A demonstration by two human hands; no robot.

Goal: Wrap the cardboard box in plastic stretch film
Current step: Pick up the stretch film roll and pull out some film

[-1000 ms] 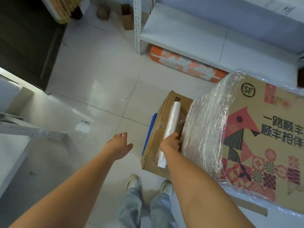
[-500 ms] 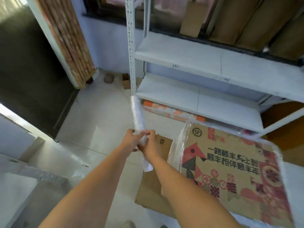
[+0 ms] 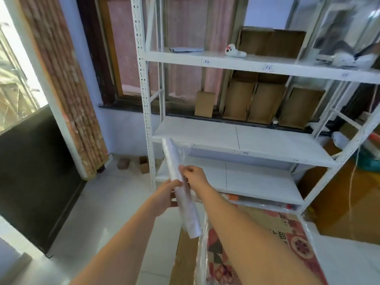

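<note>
A roll of clear stretch film (image 3: 178, 184) is held up in front of me, tilted with its top end to the left. My left hand (image 3: 164, 197) grips the roll near its middle. My right hand (image 3: 193, 174) pinches the film at the roll's side, and a loose edge of film lifts off near the top. The printed cardboard box (image 3: 287, 237), partly covered in film, lies low at the right, below my right forearm.
A white metal shelf rack (image 3: 236, 138) stands straight ahead with several brown boxes (image 3: 265, 101) behind it. A plain cardboard box (image 3: 185, 258) stands on the floor under the roll. Rolled mats (image 3: 67, 83) lean at the left. A large brown box (image 3: 341, 204) sits at the right.
My right hand lifted the roll out of the floor box and my left hand joined it. The roll rose higher and my view swung up from the floor to the shelves.
</note>
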